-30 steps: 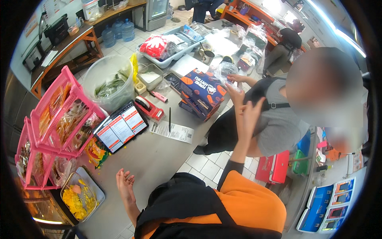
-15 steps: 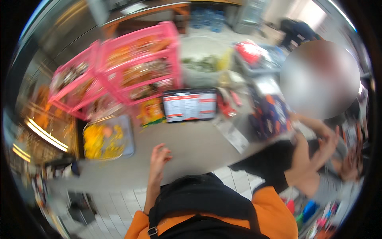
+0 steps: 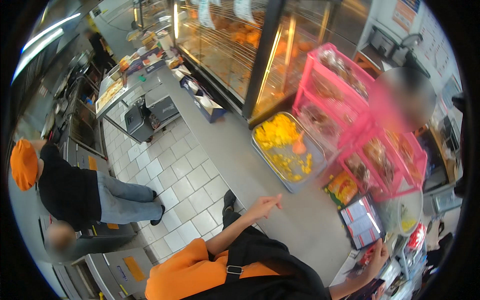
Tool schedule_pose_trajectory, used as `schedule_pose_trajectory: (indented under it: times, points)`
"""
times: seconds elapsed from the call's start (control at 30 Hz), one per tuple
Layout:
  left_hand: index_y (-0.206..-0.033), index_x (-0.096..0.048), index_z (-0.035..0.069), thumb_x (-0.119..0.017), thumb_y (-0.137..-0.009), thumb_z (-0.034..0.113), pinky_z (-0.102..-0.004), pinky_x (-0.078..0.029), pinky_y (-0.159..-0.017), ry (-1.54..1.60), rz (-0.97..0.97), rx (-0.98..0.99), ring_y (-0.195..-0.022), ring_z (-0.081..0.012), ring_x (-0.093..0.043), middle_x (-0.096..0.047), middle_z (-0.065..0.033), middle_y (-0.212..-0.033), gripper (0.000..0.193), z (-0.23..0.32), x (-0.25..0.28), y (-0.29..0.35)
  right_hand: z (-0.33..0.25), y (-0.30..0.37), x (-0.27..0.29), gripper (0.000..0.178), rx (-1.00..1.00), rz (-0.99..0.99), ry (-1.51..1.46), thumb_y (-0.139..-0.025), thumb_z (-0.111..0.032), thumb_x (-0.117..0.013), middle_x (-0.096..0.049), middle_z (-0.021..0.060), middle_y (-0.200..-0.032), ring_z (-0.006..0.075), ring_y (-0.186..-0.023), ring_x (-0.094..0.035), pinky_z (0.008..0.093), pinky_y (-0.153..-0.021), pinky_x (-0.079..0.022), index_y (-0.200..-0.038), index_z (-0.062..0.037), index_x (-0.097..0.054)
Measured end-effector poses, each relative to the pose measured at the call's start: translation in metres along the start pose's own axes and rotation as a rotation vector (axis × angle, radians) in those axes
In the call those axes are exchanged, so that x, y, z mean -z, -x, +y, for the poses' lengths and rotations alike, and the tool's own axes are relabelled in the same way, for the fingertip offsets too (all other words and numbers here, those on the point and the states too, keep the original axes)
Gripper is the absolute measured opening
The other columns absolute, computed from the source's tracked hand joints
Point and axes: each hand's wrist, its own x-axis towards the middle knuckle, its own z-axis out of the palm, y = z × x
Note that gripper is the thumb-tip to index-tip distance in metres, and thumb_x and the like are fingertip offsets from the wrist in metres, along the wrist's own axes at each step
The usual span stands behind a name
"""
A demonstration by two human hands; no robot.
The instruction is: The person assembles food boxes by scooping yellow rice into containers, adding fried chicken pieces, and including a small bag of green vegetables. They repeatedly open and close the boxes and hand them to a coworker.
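Observation:
My left hand (image 3: 264, 208) hovers above the grey counter (image 3: 304, 227). Its fingers are partly bent and apart, with nothing in them. Nearest to it is a shallow metal tray (image 3: 291, 189) holding yellow food pieces (image 3: 277, 132) and a small orange-pink item (image 3: 299, 145). At the lower right, my right hand (image 3: 380, 257) is beside the near edge of a dark-framed tablet (image 3: 362, 221) with a lit screen. Its fingers are loosely bent and nothing shows in them; whether they touch the tablet I cannot tell. A yellow-and-red packet (image 3: 342, 189) lies between tray and tablet.
Pink stacked baskets (image 3: 345, 156) of bagged goods stand behind the tray, beside a lit glass food cabinet (image 3: 225, 50). Boxes (image 3: 207, 102) line the counter farther left. A person in an orange cap (image 3: 70, 180) stands across the tiled floor (image 3: 177, 182). A blurred head (image 3: 402, 100) is behind the baskets.
The view has swung left, bringing the cabinet, floor and person in the cap into sight. My right hand has come into view by the tablet; my left hand stays empty over the counter.

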Motion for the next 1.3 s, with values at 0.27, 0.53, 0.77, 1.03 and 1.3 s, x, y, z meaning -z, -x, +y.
schedule_pose_trajectory:
  times: [0.27, 0.53, 0.77, 1.03, 1.3]
  points:
    - [-0.084, -0.066, 0.006, -0.053, -0.093, 0.051, -0.0244, -0.036, -0.046, 0.129, 0.222, -0.075, -0.044, -0.0052, -0.035, -0.038, 0.0069, -0.051, 0.047, 0.021, 0.237, -0.048, -0.236, 0.014, -0.215, 0.029, 0.481, -0.308, -0.371, -0.095, -0.024, -0.057, -0.057, 0.0034, -0.066, 0.0103, -0.049, -0.051, 0.0270, -0.043, -0.043, -0.095, 0.0030, -0.067]
    - [-0.104, -0.053, 0.012, -0.051, -0.095, 0.036, -0.0220, -0.026, -0.042, 0.232, 0.418, -0.121, -0.040, -0.0058, -0.026, -0.030, 0.0053, -0.057, 0.026, 0.052, 0.389, -0.112, -0.339, 0.077, -0.374, 0.046, 0.780, -0.535, 0.068, -0.086, -0.046, -0.059, -0.068, 0.0201, -0.090, 0.0356, -0.085, -0.065, 0.0445, -0.073, -0.050, -0.094, -0.0021, -0.070]
    - [-0.093, -0.052, 0.009, -0.052, -0.096, 0.040, -0.0242, -0.030, -0.039, 0.004, -0.137, 0.105, -0.036, -0.0057, -0.021, -0.023, 0.0060, -0.052, 0.030, 0.058, 0.336, -0.142, -0.268, 0.109, -0.376, 0.047, 0.215, -0.392, 0.005, -0.083, -0.047, -0.062, -0.068, 0.0209, -0.096, 0.0362, -0.092, -0.064, 0.0452, -0.080, -0.050, -0.101, -0.0036, -0.068]
    - [-0.091, -0.054, 0.009, -0.051, -0.097, 0.038, -0.0249, -0.033, -0.039, -0.127, -0.337, 0.093, -0.037, -0.0048, -0.021, -0.023, 0.0071, -0.050, 0.030, 0.068, 0.266, -0.094, -0.201, 0.177, -0.312, 0.050, -0.020, -0.170, 0.084, -0.084, -0.049, -0.061, -0.067, 0.0201, -0.100, 0.0362, -0.097, -0.063, 0.0466, -0.083, -0.049, -0.110, -0.0058, -0.065]
    - [-0.092, -0.064, 0.007, -0.057, -0.093, 0.037, -0.0255, -0.040, -0.039, -0.667, -0.748, 0.109, -0.040, -0.0054, -0.038, -0.038, 0.0061, -0.051, 0.031, -0.042, 0.232, -0.050, -0.095, 0.255, -0.346, 0.056, -0.192, -0.410, -0.165, -0.089, -0.054, -0.051, -0.068, 0.0157, -0.094, 0.0317, -0.086, -0.065, 0.0424, -0.077, -0.052, -0.100, -0.0017, -0.069]
